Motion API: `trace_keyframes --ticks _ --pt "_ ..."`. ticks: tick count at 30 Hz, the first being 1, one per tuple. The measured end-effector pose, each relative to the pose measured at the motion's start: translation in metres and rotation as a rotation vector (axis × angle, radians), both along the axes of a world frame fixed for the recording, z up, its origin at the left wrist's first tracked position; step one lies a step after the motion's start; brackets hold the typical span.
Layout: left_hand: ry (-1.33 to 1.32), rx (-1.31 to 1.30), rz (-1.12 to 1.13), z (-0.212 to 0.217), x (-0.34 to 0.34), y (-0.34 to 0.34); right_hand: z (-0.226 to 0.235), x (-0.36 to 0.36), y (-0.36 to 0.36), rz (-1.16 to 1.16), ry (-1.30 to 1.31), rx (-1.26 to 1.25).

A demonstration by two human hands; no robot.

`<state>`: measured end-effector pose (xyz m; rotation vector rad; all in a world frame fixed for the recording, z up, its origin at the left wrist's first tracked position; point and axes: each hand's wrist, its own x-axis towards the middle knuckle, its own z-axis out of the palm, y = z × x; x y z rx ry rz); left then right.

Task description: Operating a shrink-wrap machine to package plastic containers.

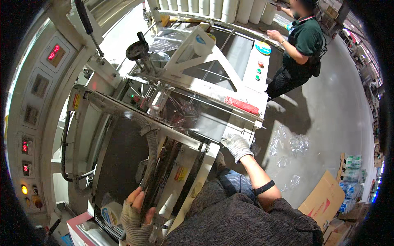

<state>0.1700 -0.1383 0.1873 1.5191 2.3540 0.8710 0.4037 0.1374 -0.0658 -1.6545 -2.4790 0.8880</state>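
My left hand (137, 219), in a grey glove with bare fingertips, is low over the near side of a large white packing machine. Its thumb and fingers stand apart, beside the lower end of a grey corrugated hose (150, 162), and I see nothing held in them. Just left of it is a white package with a blue label (111, 214), under clear film. My right hand (237, 147), in a whitish glove, is at the near right corner of the machine's white frame (234, 132). Its fingers look curled; whatever is under them is hidden. Crumpled clear film (180, 111) lies across the machine's middle.
A control panel (35, 119) with red displays curves along the left. Past the frame are a black handwheel (137, 50), a red roll (242, 105) and white rolls (209, 10). A co-worker (301, 45) stands at far right. Loose film (289, 141) and cardboard (322, 197) lie on the floor.
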Motion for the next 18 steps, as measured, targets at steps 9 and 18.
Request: trace_keyframes --ticks 9,18 --pt "0.039 -0.105 -0.073 0.012 0.009 0.015 0.034 -0.002 0.001 -0.009 0.080 -0.105" --pt "0.067 -0.093 -0.149 0.004 0.008 0.027 0.019 -0.003 0.014 -0.037 -0.025 -0.038"
